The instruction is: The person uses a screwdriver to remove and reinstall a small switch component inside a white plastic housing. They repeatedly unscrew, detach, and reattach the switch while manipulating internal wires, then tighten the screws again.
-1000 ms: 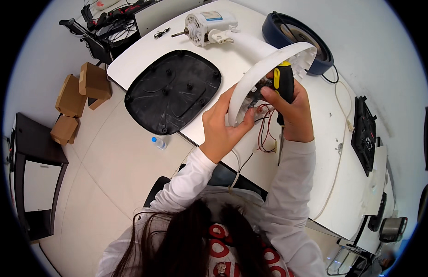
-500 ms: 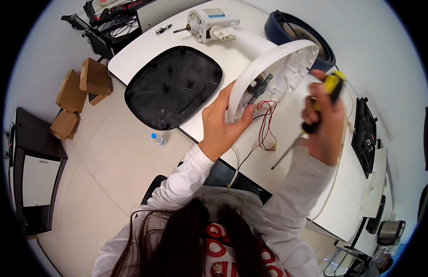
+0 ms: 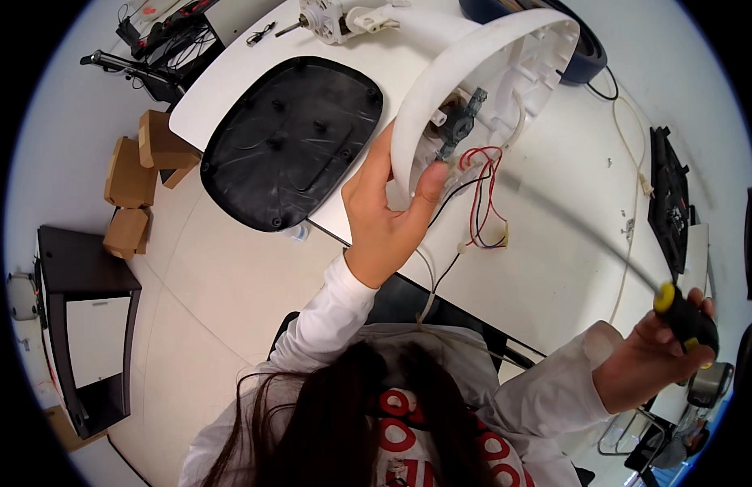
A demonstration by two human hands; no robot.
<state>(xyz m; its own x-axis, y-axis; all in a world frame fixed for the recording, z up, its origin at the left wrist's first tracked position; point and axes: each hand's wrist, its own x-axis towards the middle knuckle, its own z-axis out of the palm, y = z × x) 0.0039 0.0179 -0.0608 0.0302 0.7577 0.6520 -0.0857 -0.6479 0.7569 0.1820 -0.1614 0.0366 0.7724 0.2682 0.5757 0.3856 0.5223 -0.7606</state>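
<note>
My left hand (image 3: 380,219) grips the near rim of a white fan base (image 3: 429,89), thumb inside the rim and fingers outside. The base is tipped up, so its ribbed hollow underside shows. Inside sits a dark grey bracket-like part (image 3: 461,126). Red and black wires (image 3: 477,199) hang out of it to a small pale connector on the table. Beyond, joined by a white neck, lies the fan motor (image 3: 331,20) with its metal shaft. At the far right my right hand (image 3: 648,357) is closed on the black-and-yellow handle of a screwdriver (image 3: 691,325). Its blurred shaft points toward the wires.
A black oval cover (image 3: 287,146) lies on the white table (image 3: 571,260), overhanging its left edge. A dark blue ring-shaped object (image 3: 591,57) stands behind the base. A black tool case (image 3: 668,203) and a white cord (image 3: 642,162) lie at right. Cardboard boxes (image 3: 133,174) sit on the floor.
My right hand has swung right and down with the screwdriver, whose shaft now points up-left. The fan base appears nearer and more tilted; my left hand keeps its grip.
</note>
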